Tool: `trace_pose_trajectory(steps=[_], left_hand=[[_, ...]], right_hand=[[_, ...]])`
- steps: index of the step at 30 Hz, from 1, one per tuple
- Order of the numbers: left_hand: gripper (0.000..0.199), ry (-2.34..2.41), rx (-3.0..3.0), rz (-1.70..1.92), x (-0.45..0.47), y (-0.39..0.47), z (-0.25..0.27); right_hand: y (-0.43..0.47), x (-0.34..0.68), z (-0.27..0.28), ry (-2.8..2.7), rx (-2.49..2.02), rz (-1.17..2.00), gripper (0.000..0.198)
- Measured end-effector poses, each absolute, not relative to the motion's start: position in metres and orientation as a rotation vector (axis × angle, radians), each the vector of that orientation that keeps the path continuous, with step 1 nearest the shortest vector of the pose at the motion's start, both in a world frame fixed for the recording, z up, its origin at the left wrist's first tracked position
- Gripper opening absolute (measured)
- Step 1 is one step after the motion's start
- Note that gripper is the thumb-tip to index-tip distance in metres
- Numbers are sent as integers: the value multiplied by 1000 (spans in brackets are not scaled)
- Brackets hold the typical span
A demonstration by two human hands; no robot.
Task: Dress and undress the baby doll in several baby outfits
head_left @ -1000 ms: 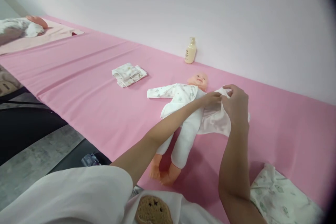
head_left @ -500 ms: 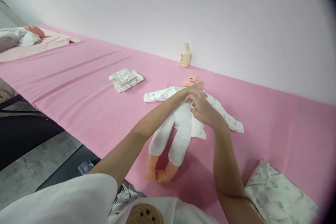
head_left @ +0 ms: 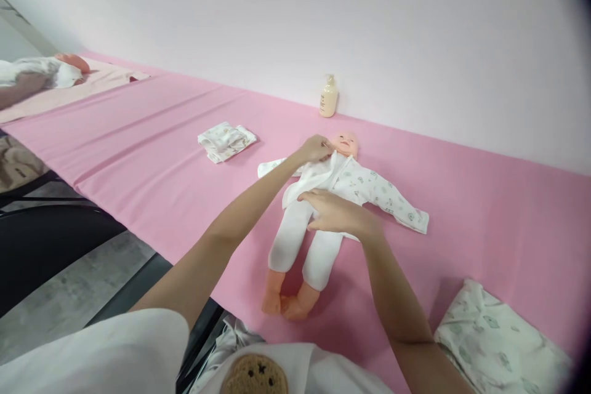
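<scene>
Arranging, apparently, the wrap jacket point(head_left: 372, 188) on the baby doll point(head_left: 345, 143) central on the surface point(head_left: 484, 209), my left hand point(head_left: 316, 148) pinches its collar; my right hand point(head_left: 335, 212), grip unclear, is at the hem; next likely calls for smoothing.

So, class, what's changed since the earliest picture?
The left hand moved to the doll's neck and the right hand to the jacket's lower front, both leftward. The jacket's right side, held and spread before, now partly covers the chest. Bottle and folded cloth stayed put.
</scene>
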State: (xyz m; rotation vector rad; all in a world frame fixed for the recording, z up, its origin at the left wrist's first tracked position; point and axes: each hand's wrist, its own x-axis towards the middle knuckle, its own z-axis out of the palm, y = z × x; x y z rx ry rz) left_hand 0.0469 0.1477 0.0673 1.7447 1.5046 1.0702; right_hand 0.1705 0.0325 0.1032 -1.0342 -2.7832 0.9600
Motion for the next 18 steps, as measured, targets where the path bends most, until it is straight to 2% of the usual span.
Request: trace_pose_trajectory(steps=[2,5,9,13,18], left_hand=[[12,1520,1868,1043,44,137,57],[30,1542,2149,1134,40,92,31],[35,1645,2183,1049,15,18,9],[39,1669,2155,1028,-18,-46,6],[35,1620,2051,909,-37,-132,9]], right_hand=[[30,165,101,-2850,-995,926,39],[23,156,97,-2989,-914,1001,30],[11,147,91,-3078,-758,1108,27],[-10,143,93,-3093,-742,995,19],[-60,151,125,-3022,-761,884,30]])
